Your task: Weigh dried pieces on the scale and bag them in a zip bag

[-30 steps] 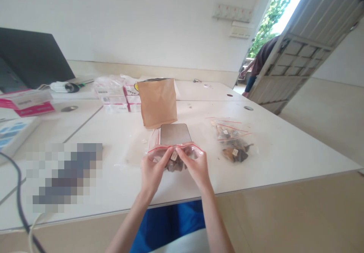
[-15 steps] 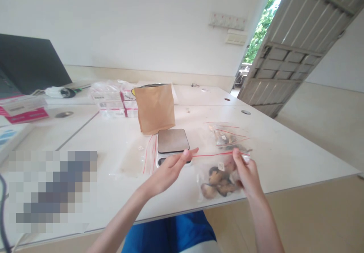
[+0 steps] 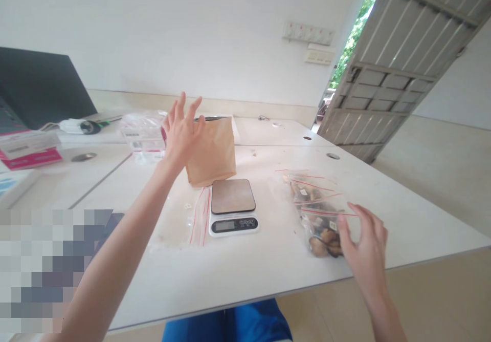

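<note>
White bench (image 3: 268, 260): we find all items on it. Black laptop (image 3: 42, 91) at its far left edge. Brown paper pouch (image 3: 215, 150), upright, behind the scale. Our left hand (image 3: 180, 132), raised just beside the pouch's left edge, its grip spread and empty; whether it touches we cannot tell. Digital scale (image 3: 232, 206), pan bare, mid-bench. Our right hand (image 3: 364, 247), grip spread, fingertips at the near end of the zip bags (image 3: 316, 209), clear, red-sealed, holding dark pieces, lying right of the scale. Empty zip bags (image 3: 199, 214) flat left of the scale.
</note>
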Demonstrator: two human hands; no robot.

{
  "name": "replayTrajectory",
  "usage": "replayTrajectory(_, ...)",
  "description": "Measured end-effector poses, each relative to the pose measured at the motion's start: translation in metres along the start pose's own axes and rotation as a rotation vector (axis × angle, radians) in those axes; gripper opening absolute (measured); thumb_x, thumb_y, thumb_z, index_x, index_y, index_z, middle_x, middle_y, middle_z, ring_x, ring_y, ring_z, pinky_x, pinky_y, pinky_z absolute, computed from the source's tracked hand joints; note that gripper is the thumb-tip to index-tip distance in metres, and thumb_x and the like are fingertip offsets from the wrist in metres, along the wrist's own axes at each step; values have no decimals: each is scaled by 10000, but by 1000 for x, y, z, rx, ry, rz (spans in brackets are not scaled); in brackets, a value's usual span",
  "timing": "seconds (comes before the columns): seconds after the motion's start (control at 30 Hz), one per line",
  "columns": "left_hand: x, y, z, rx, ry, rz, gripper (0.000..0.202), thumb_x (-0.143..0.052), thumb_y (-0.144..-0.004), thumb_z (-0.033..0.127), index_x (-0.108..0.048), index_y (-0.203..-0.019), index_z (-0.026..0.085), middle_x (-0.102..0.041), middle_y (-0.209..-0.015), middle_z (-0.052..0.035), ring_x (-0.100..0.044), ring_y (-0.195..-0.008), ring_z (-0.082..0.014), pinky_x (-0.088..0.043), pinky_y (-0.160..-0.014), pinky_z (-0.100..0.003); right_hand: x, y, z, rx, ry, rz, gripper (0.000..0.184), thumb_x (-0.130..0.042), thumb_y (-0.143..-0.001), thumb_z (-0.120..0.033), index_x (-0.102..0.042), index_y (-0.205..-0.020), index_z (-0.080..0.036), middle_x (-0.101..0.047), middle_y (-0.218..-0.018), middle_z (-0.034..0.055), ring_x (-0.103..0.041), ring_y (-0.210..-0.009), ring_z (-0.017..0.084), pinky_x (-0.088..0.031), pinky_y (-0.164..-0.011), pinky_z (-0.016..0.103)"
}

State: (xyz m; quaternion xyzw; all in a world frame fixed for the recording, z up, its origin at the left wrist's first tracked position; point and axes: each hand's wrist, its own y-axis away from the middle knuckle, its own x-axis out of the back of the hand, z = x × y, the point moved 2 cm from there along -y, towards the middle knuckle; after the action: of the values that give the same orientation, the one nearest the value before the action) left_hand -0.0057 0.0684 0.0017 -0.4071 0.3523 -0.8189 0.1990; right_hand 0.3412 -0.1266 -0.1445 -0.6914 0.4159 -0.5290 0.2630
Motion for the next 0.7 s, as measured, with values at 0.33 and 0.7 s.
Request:
replayTrajectory(0.33,-23,-9,-22,57,-278,-171,473,-216,-937,366,-655,-1029,216,-625,-1236,-114,-516,-1187,-321,-338,-998,-491,-43,20,6,97,227,-279,541,-271,-954,-483,-587,-1233,-145,-554,-1317,170,-538,-1190,316,-467,-926,464)
replayTrajectory(0.7,10,-2,-5,290,-193,-388,386,-367,-867,376,-566,-1133,180,-663,-1108,-134,-607,-1038,-318,-457,-826,-384,-50,1,12,96,210,-393,530,-338,-928,-473,-539,-1268,-119,-575,-1296,184,-538,-1201,331,-460,-943,510)
